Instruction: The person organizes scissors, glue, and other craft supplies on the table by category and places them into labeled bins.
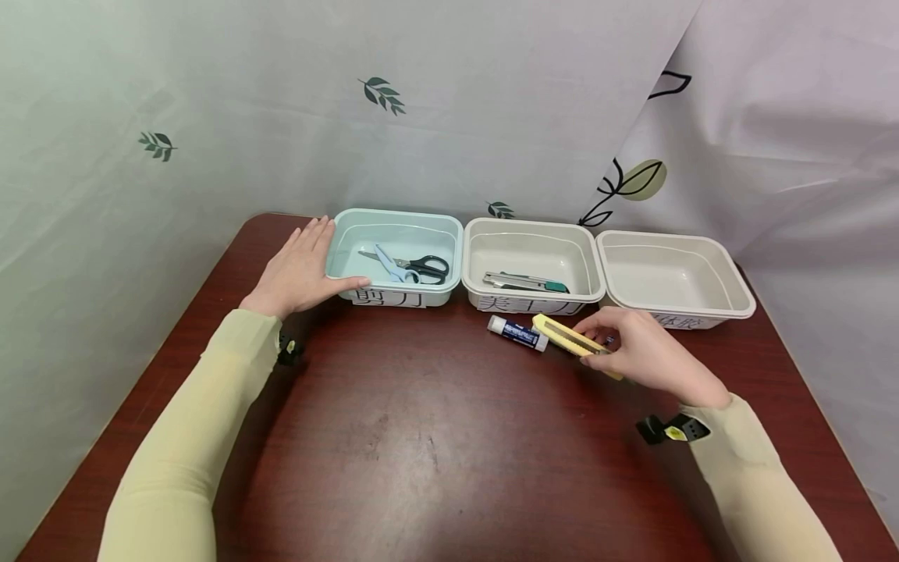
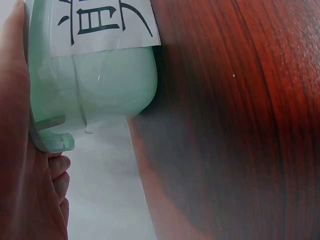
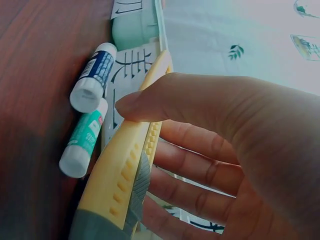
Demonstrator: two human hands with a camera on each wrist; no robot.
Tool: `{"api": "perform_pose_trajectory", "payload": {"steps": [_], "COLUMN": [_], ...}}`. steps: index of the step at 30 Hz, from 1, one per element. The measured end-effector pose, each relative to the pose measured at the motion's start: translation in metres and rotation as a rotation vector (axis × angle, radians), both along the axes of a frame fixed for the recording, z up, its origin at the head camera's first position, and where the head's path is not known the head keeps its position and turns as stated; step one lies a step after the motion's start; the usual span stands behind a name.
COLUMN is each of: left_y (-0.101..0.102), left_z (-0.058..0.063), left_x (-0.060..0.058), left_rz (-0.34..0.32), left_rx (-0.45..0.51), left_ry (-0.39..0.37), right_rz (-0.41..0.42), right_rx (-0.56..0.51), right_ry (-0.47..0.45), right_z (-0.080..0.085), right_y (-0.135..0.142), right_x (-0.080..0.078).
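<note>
My right hand (image 1: 635, 351) pinches a yellow box cutter (image 1: 565, 334) between thumb and fingers, above the table in front of the middle bin. A dark blue glue stick (image 1: 518, 332) lies just left of the cutter. The right wrist view also shows a green glue stick (image 3: 85, 136) beside it, largely hidden in the head view. My left hand (image 1: 298, 265) rests at the left end of the light blue bin (image 1: 449, 293), fingers straight along its side and thumb over the front rim. Inside that bin lie black-handled scissors (image 1: 430, 269) and light blue scissors (image 1: 395, 267).
A beige middle bin (image 1: 532, 226) holds box cutters, one with a green end (image 1: 555, 286). Another beige bin (image 1: 674, 273) stands to its right. Paper labels (image 1: 389, 298) with handwriting are on the bin fronts. A patterned curtain (image 1: 435, 140) hangs behind the dark red table (image 1: 393, 437).
</note>
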State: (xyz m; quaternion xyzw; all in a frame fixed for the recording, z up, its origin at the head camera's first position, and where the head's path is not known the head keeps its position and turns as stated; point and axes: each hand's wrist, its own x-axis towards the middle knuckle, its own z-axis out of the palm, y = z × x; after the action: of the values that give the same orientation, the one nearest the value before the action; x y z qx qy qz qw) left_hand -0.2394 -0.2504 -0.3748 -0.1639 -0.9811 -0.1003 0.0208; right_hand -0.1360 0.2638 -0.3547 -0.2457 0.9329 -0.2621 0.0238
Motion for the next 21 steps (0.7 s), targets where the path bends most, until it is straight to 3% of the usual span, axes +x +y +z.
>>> {"api": "perform_pose_trajectory", "payload": {"steps": [7,16,21], "left_y": [0.000,0.000,0.000], "left_z": [0.000,0.000,0.000], "left_x": [0.001,0.001,0.000], "left_rz": [0.003,0.002,0.001], "left_rx": [-0.001,-0.005,-0.005], "left_ry": [-0.005,-0.005,-0.006], "right_rz": [0.021,0.028,0.045], "right_rx": [-0.084,-0.115,-0.149], "right_ry": [-0.020,-0.043,-0.008], "right_z": [0.005,0.013,0.017], "right_y": [-0.005,-0.011,-0.013], "right_x": [-0.005,-0.010,-0.013]}}
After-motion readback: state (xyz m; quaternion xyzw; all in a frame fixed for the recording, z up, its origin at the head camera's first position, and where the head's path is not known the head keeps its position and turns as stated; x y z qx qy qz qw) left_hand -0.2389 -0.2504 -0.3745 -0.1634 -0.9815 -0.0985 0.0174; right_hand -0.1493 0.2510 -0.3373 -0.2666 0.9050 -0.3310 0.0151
